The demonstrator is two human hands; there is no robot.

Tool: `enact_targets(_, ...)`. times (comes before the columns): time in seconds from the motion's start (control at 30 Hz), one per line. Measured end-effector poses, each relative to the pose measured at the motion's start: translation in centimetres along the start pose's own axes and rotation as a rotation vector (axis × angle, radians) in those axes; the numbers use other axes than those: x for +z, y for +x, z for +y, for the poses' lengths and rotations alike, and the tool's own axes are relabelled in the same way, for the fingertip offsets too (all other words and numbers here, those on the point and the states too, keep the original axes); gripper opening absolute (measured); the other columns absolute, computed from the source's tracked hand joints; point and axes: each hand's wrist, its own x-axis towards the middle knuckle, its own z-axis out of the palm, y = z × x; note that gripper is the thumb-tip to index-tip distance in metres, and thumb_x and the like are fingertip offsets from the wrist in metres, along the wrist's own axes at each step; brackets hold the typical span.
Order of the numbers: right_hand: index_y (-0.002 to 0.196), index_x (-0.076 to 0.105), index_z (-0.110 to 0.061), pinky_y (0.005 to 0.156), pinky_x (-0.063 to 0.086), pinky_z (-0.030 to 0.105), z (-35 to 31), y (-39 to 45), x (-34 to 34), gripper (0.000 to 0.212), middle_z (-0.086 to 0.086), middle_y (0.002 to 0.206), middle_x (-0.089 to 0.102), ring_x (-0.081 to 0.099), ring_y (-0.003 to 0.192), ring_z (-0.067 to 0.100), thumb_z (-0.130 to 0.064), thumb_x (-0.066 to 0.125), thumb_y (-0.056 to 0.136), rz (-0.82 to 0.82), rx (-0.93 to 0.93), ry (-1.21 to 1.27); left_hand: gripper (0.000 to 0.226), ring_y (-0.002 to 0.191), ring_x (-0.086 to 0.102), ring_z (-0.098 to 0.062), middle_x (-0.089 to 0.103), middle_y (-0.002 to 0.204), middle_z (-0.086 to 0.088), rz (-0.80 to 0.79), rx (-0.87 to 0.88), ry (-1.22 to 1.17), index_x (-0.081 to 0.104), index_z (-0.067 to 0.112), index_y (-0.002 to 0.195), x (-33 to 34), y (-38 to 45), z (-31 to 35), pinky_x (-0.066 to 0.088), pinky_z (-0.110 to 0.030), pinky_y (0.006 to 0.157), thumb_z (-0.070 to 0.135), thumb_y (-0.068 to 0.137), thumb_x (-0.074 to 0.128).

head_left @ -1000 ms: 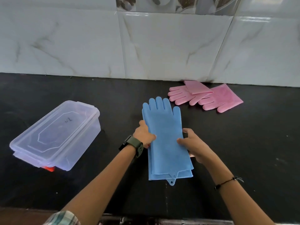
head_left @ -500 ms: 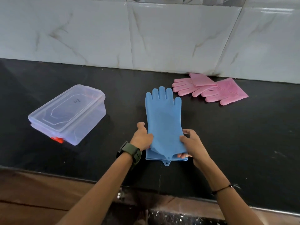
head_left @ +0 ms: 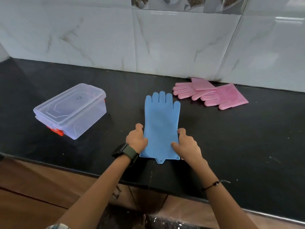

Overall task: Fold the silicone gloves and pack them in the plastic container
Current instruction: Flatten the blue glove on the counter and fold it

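Head view: black surface carrying everything; lidded plastic container sitting at left; blue gloves lying stacked flat at centre, fingers pointing to the wall; pink gloves resting far right; left hand and right hand pinching the blue cuff edges.
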Motion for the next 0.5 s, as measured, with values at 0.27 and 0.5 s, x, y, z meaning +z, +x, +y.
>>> enact_targets(0.27, 0.125, 0.035, -0.021, 0.057, 0.046, 0.032, 1.0, -0.1, 0.1, 0.037, 0.004, 0.096, 0.060, 0.060, 0.074, 0.022, -0.022, 0.046, 0.089, -0.009, -0.022, 0.047, 0.027, 0.088, 0.056, -0.030, 0.062, 0.109, -0.016, 0.004, 0.046, 0.349, 0.038, 0.007, 0.114, 0.9, -0.7, 0.3, 0.041, -0.034, 0.063, 0.003, 0.088, 0.041)
enact_targets(0.5, 0.132, 0.036, -0.026, 0.066, 0.049, 0.030, 2.9, -0.9, -0.4, 0.041, -0.002, 0.103, 0.055, 0.056, 0.089, 0.017, -0.022, 0.043, 0.092, 0.072, -0.292, -0.273, 0.056, 0.115, 0.041, -0.028, 0.038, 0.130, -0.008, -0.073, 0.613, 0.632, 0.037, 0.020, 0.132, 0.0, -0.3, -2.0, 0.045, -0.037, 0.096, -0.005, 0.082, 0.045)
